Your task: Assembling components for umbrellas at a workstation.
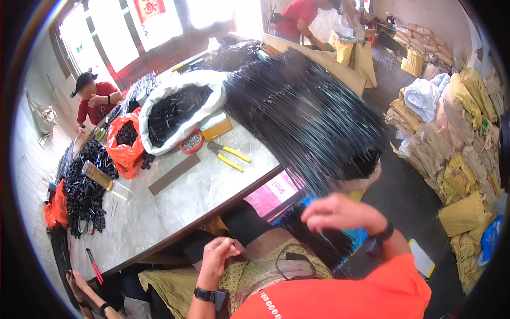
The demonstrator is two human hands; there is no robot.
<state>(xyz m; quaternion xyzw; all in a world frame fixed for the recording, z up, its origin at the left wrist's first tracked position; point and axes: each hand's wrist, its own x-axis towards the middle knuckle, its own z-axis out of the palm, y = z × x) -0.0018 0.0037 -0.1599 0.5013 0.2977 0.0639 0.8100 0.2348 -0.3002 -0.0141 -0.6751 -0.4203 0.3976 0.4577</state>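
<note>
Two bare hands in front of the table (167,226), black rods (313,117) heaped across its right end.
Left hand (217,256): off table's near edge, above the lap, thumb and fingertips together; can't tell if anything's pinched. Right hand (342,213): off table's near right corner, just beside the rods' overhanging ends, fingers partly curled; motion-blurred, can't tell if it's gripping. On table's middle: yellow-handled pliers (237,154), flat strip (173,174), red bowl (199,145) of small metal parts. Toward table's far side: white sack (217,80) of black pieces.
</note>
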